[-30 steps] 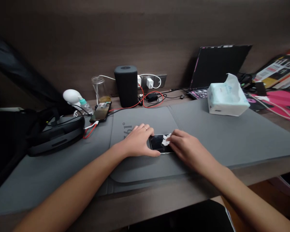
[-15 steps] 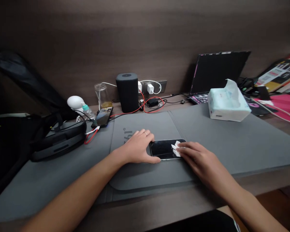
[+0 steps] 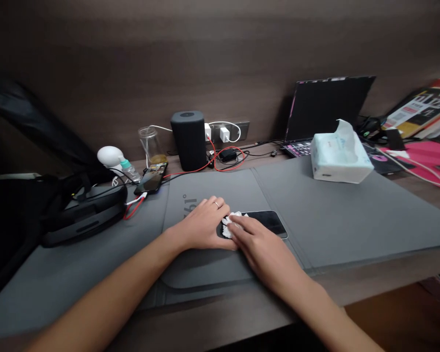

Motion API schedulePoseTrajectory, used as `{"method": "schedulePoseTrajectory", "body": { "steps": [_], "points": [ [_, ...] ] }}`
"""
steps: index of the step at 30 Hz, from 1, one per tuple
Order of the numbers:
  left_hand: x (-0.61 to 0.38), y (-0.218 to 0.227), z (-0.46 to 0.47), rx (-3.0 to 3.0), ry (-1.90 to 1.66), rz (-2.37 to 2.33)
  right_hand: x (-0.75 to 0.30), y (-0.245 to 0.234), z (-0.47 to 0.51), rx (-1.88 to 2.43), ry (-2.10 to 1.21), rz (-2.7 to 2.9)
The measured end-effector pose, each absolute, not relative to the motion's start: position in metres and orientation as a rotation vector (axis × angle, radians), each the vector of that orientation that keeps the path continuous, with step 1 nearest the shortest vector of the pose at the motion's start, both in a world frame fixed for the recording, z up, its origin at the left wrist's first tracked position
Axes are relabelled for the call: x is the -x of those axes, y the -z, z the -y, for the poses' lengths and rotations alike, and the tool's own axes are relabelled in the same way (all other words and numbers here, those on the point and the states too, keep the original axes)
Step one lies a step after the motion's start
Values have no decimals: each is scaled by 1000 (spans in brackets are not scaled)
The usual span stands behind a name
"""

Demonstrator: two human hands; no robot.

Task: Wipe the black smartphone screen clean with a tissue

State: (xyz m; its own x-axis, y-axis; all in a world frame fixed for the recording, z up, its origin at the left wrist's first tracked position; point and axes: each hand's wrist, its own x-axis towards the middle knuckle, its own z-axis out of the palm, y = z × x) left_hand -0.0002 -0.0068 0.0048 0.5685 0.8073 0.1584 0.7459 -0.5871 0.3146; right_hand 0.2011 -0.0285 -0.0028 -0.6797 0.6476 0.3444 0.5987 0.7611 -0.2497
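A black phone [image 3: 267,222] lies screen-up on the grey desk mat [image 3: 352,215] in front of me. My left hand [image 3: 201,225] rests flat on the mat at the phone's left end, thumb and fingers bracing it, a ring on one finger. My right hand [image 3: 258,242] presses a small crumpled white tissue [image 3: 229,225] onto the left part of the screen, fingers closed over it.
A tissue pack [image 3: 339,156] and an open laptop [image 3: 326,110] stand at the back right, with books and pink items [image 3: 425,146] beyond. A black speaker [image 3: 188,139], chargers with red cable, a second phone [image 3: 151,178], a glass and a black bag [image 3: 80,210] sit left.
My right hand slid the tissue along the screen, first toward the phone's right end, then back to its left end. The left hand stayed in place.
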Motion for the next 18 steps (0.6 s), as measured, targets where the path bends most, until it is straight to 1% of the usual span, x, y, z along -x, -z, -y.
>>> {"method": "schedulePoseTrajectory", "body": {
  "steps": [4, 9, 13, 18],
  "points": [
    [0, -3, 6, -2528, -444, -1328, -239, -1, 24, 1022, -182, 2537],
    [0, -3, 7, -2475, -455, -1334, -273, -2, 26, 1143, -111, 2579],
    [1, -2, 7, -2440, -455, -1326, -253, -5, 23, 1162, -74, 2608],
    [-1, 0, 7, -2379, -442, -1352, -206, -22, 17, 1056, -246, 2766]
  ]
}}
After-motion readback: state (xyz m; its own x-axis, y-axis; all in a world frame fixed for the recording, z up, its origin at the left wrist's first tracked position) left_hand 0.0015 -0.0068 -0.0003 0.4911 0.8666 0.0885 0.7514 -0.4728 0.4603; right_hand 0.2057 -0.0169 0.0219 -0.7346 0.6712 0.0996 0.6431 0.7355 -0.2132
